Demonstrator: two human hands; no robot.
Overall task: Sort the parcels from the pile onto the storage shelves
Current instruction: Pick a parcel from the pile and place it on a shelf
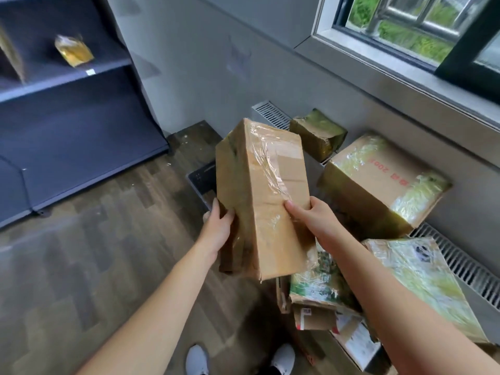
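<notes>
- Fingers of both hands are largely hidden. The left hand (216, 228) grips the long parcel (262, 196) at its shaded left side, thumb on the near face, the other fingers wrapped out of sight behind. The right hand (308, 220) grips the parcel's right edge, thumb pressed on the taped face, fingers tucked underneath.
- The long parcel is held in the air, tilted, above the wooden floor (113, 239), just left of the pile (351, 266) and well apart from the shelves (67, 77).
- The pile is cut off at the right and bottom edges. Its labels are too blurred to read.
- A dark flat object (201, 177) lies mostly hidden behind the long parcel. What it is cannot be told.
- The shelves run out of frame at the upper left. A small parcel (73, 50) on one shelf is blurred, yellowish and glossy.
- The long parcel is a brown cardboard box, rectangular, with wrinkled clear tape catching glare.
- The large box (378, 185) in the pile leans against the wall, with shiny crumpled tape over its corners and faint red print.
- A flat parcel (422, 282) beside it is wrapped in glossy film.
</notes>
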